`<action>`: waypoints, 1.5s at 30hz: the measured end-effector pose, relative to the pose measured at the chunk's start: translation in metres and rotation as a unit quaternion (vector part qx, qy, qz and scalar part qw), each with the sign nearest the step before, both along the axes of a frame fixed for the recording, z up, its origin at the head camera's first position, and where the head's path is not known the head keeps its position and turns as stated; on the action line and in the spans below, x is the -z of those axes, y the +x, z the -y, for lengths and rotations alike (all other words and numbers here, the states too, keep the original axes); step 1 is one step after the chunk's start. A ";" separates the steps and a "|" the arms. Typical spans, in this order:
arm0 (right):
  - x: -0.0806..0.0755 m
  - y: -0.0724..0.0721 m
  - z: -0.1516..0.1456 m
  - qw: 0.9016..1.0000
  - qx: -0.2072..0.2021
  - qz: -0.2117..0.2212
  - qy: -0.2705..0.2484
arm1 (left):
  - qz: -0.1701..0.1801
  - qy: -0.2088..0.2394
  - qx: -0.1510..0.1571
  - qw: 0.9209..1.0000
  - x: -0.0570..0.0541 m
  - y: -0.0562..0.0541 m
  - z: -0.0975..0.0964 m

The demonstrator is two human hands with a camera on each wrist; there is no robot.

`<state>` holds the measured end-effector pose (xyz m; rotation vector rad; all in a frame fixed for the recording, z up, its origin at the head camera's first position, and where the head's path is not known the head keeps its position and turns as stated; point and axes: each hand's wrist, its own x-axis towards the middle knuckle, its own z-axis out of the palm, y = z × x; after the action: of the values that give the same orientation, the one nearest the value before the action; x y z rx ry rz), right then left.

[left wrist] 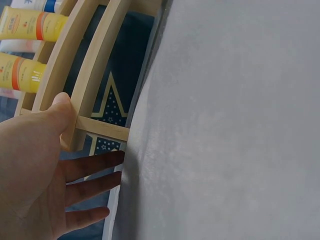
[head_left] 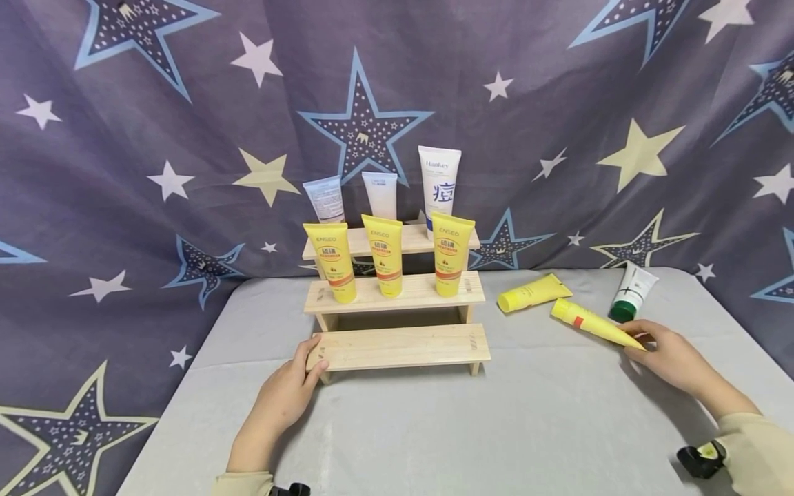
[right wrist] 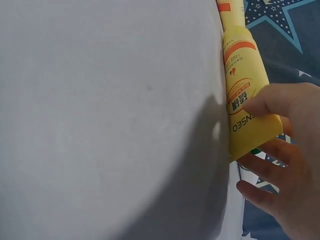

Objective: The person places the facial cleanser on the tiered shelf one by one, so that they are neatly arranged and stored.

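A three-tier wooden stand (head_left: 397, 348) is held at the left end of its lowest tier by my left hand (head_left: 282, 394). In the left wrist view the thumb (left wrist: 61, 107) lies on that end, while the other visible fingers reach out below it. On the right, my right hand (head_left: 673, 358) pinches a yellow squeeze tube (head_left: 594, 325) by its flat crimped end. The tube's cap points left; the right wrist view shows its orange band and printed front (right wrist: 242, 90). Another yellow tube (head_left: 533, 293) lies just behind it, and a white tube with a green cap (head_left: 633, 291) lies beyond the hand.
Three yellow tubes stand on the middle tier: left (head_left: 333, 262), centre (head_left: 384, 255) and right (head_left: 451, 255). The top tier carries two pale tubes (head_left: 380, 194) and a taller white one (head_left: 439, 182). Grey cloth (head_left: 496, 427) covers the table; a starry curtain (head_left: 527, 158) hangs behind.
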<state>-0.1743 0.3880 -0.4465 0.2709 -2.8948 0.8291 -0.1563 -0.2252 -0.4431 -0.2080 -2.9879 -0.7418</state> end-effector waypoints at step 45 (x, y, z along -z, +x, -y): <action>-0.036 0.020 0.072 0.957 0.068 -0.261 -0.109 | -0.015 0.000 -0.022 1.000 -0.005 0.001 -0.001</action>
<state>-0.1540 0.3157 -0.4104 0.2238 -2.2844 0.8844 -0.1557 -0.2239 -0.4382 -0.1512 -2.9533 -0.7286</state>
